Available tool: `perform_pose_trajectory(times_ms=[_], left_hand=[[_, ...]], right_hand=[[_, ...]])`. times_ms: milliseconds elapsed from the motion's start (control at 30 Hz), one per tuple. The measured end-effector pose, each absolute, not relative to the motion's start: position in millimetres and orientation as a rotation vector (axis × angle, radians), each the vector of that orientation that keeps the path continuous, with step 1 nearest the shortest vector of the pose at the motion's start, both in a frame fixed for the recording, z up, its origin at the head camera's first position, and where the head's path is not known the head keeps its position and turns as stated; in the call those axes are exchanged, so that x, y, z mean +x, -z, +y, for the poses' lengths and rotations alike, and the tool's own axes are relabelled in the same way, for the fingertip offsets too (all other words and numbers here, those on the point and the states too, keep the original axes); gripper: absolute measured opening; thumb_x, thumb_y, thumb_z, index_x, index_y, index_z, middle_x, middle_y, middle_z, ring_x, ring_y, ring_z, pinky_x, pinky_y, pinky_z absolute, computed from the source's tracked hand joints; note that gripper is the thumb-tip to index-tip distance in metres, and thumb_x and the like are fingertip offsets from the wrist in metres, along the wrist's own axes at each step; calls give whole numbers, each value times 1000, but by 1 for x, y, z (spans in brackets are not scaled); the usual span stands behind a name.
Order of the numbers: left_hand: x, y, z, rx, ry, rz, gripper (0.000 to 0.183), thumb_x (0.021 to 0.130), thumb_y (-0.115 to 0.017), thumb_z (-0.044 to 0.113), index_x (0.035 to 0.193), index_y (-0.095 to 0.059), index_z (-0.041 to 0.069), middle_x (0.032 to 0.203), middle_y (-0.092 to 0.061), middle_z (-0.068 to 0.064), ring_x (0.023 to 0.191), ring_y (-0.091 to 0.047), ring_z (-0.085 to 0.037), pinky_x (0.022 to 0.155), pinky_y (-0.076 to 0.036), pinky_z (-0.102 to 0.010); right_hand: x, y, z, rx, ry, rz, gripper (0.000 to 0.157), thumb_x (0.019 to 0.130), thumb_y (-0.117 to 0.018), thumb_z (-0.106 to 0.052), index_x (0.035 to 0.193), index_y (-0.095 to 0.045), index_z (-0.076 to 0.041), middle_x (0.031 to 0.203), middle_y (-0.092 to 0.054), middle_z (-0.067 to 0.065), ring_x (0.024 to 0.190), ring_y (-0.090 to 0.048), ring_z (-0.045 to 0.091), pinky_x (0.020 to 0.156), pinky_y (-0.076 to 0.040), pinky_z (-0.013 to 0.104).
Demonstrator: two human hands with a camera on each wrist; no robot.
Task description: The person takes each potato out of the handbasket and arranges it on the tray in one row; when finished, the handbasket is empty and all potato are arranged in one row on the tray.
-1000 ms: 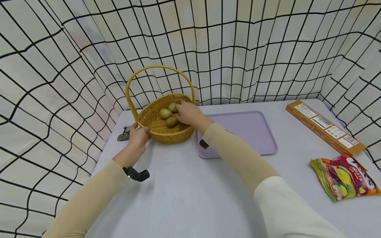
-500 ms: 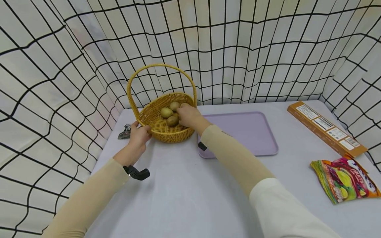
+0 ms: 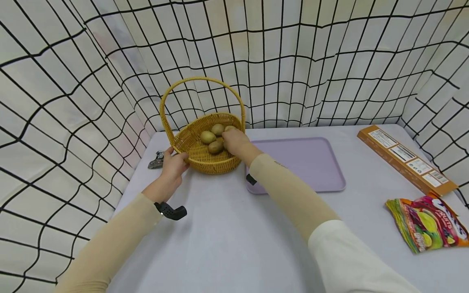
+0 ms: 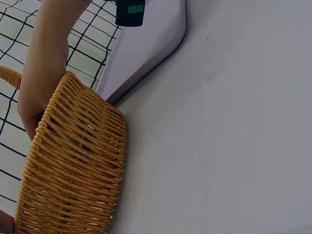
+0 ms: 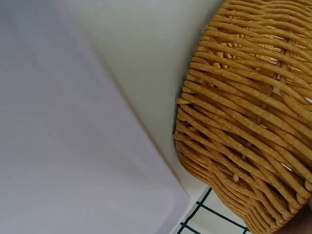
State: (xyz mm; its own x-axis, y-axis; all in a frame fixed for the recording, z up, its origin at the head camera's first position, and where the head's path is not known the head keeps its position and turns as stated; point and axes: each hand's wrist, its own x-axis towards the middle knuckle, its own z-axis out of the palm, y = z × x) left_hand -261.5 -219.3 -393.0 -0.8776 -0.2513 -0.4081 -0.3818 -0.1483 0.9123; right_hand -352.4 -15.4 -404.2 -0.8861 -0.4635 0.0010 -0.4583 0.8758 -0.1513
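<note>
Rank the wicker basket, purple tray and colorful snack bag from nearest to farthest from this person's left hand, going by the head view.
1. The wicker basket: touching the left hand, which grips its rim.
2. The purple tray: just right of the basket.
3. The colorful snack bag: far right, beyond the tray.

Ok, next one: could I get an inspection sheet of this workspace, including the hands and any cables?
Surface: white table, with a lilac tray lying flat on it.
Job's things: yellow wicker basket holding at least three oval, kiwi-like fruits.
Clutter: orange-brown box, colorful packet marked "FRUITS", small black packet.
Hands: left hand grips the basket's rim; right hand is inside the basket, any hold hidden.
Cables: nothing seen.
Surroundings: black netting in front of pale sheeting.
</note>
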Motion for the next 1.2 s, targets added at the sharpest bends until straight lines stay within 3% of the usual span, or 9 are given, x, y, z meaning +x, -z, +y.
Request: perform_pose_trajectory(times_ms=[433, 633, 800, 967, 1200], left_hand=[[-265, 394, -216, -722, -2198, 1981, 84, 104, -47, 5, 166, 5, 25, 172, -14, -8, 152, -34, -21, 122, -37, -34], [-264, 396, -218, -750, -2188, 1990, 84, 104, -47, 5, 166, 6, 26, 172, -13, -9, 151, -35, -22, 120, -40, -34], [-262, 398, -221, -758, -2193, 1997, 84, 103, -46, 4, 166, 5, 25, 172, -13, -9, 151, -34, -21, 121, -39, -34], [-263, 399, -221, -737, -2209, 1998, 84, 102, -46, 4, 166, 5, 23, 172, -13, -11, 151, -34, -22, 121, -39, -35], [-263, 398, -219, -731, -2195, 2007, 84, 103, -45, 4, 166, 6, 24, 172, -13, -11, 152, -34, -22, 121, -38, -34]], right_hand=[[-352, 400, -10, -712, 269, 3009, 20, 106, -53, -16, 113, -70, -9, 121, -70, 9, 115, -65, 28, 98, -55, 41], [-349, 401, -13, -726, 301, 3025, 19, 103, -55, -17, 106, -71, -8, 110, -65, 8, 98, -64, 24, 86, -57, 38], [-344, 398, -13, -784, 397, 3047, 17, 101, -62, -20, 114, -69, -12, 101, -67, 8, 90, -64, 25, 78, -58, 38], [-341, 390, -9, -799, 434, 3045, 8, 101, -63, -19, 101, -66, -13, 92, -66, 6, 81, -59, 21, 69, -54, 34], [-338, 381, -4, -820, 482, 3007, 9, 97, -68, -17, 105, -66, -15, 94, -67, 4, 83, -59, 20, 72, -54, 33]])
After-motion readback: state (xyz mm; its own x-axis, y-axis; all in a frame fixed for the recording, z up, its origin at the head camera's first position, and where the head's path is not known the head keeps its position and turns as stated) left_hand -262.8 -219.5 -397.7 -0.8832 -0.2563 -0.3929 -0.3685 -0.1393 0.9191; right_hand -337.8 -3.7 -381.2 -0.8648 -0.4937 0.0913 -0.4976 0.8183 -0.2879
